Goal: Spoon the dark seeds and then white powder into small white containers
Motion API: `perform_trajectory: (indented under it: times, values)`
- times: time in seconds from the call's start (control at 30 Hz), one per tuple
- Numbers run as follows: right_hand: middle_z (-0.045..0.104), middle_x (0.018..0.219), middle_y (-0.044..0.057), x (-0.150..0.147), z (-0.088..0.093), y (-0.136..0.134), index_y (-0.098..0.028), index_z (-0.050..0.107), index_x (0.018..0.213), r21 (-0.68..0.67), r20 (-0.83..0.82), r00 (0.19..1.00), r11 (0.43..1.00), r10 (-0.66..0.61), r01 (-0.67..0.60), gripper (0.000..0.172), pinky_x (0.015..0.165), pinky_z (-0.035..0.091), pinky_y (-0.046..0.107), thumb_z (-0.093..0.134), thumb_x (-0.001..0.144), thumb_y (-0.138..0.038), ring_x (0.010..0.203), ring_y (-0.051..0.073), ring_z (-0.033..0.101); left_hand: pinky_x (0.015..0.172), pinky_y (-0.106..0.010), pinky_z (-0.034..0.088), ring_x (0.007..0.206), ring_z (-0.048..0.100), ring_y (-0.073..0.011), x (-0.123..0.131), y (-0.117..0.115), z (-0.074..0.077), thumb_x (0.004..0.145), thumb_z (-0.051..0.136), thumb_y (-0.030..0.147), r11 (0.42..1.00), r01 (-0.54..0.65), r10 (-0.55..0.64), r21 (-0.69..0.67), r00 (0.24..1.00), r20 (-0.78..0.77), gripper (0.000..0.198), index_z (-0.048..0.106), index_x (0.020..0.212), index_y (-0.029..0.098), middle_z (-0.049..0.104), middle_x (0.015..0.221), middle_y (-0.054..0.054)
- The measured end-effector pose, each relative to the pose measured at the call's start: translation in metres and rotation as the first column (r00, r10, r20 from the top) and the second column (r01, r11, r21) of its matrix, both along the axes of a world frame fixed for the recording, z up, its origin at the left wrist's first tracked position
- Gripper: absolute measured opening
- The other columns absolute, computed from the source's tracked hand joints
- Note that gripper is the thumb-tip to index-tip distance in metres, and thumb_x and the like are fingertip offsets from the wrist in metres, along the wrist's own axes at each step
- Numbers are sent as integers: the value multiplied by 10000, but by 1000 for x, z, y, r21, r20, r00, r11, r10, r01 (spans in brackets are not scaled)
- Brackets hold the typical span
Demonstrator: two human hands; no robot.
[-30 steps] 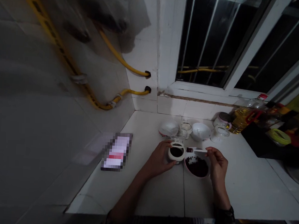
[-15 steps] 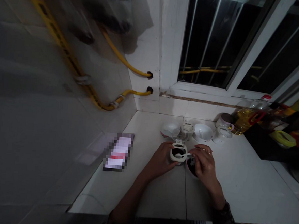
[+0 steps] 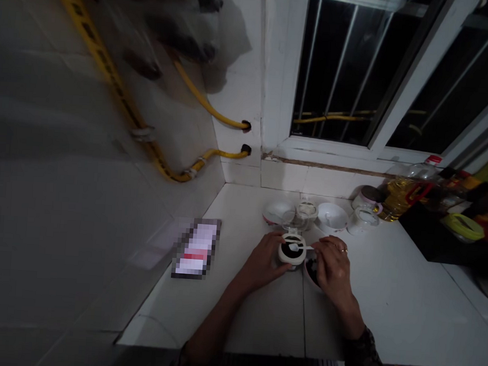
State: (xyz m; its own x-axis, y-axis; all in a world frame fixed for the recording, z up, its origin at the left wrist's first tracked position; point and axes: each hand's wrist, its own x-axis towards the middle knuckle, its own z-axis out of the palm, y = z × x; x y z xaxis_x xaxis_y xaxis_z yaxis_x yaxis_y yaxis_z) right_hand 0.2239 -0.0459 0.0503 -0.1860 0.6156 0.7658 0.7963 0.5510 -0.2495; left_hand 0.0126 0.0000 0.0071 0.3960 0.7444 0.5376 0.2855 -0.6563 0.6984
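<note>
My left hand (image 3: 263,259) is wrapped round a small white jar (image 3: 291,252) with a dark filling, standing on the white counter (image 3: 394,305). The jar's clear flip lid stands up behind it. My right hand (image 3: 333,264) pinches the handle of a small white spoon (image 3: 296,246), whose bowl lies over the jar's mouth. Under my right hand sits a bowl of dark red bits (image 3: 312,270), mostly hidden by the fingers.
Behind the jar stand two white bowls (image 3: 330,216), a small glass jar (image 3: 306,211) and lidded pots (image 3: 360,219). An oil bottle (image 3: 402,191) and other bottles crowd the right. A blurred-out flat thing (image 3: 195,247) lies at left. Yellow hoses (image 3: 199,104) run along the wall.
My right hand has carried the spoon from above the bowl leftward to the jar's mouth and now covers the bowl. My left hand has stayed on the jar.
</note>
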Motion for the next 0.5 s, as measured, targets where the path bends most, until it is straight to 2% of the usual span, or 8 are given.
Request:
perform_trajectory:
  times: [0.13, 0.23, 0.3, 0.4, 0.5]
  values:
    - [716, 846, 57, 5, 5, -4, -231, 687, 940, 9, -85, 996, 1000, -16, 17, 233, 842, 482, 437, 482, 913, -123, 913, 246, 643, 1039, -506, 479, 1256, 561, -310, 0, 1, -1, 747, 789, 234, 1000, -9, 9, -4, 1000, -15, 470, 517, 1131, 226, 554, 1303, -135]
    - [707, 848, 55, 20, 8, -7, -229, 658, 906, 7, -221, 968, 992, -118, 123, 173, 814, 478, 411, 496, 940, -179, 906, 243, 633, 1032, -500, 485, 1257, 560, -303, -2, 0, 0, 763, 769, 218, 1000, 0, -1, -17, 999, -39, 458, 501, 1135, 225, 543, 1317, -139]
    - [695, 835, 55, 35, 7, -8, -228, 653, 884, -16, -239, 953, 982, -185, 187, 164, 794, 471, 402, 499, 939, -214, 885, 244, 623, 1030, -495, 487, 1257, 561, -296, -2, -1, 1, 774, 754, 212, 1000, -5, 4, -24, 999, -50, 446, 493, 1135, 225, 538, 1323, -141]
    - [685, 817, 57, 59, 5, -7, -222, 662, 876, -53, -104, 972, 977, -213, 208, 168, 767, 460, 395, 500, 911, -192, 847, 247, 607, 1043, -492, 481, 1263, 559, -287, -3, -2, 3, 787, 741, 210, 1000, -12, 11, -21, 998, -56, 424, 493, 1130, 227, 536, 1330, -141]
    - [681, 791, 68, 74, 6, -10, -210, 671, 889, -32, 71, 968, 970, -239, 242, 199, 736, 441, 388, 492, 868, -126, 826, 256, 589, 1042, -490, 487, 1258, 567, -286, -3, -3, 5, 786, 744, 214, 1000, -12, 12, -14, 998, -64, 417, 501, 1124, 230, 544, 1326, -134]
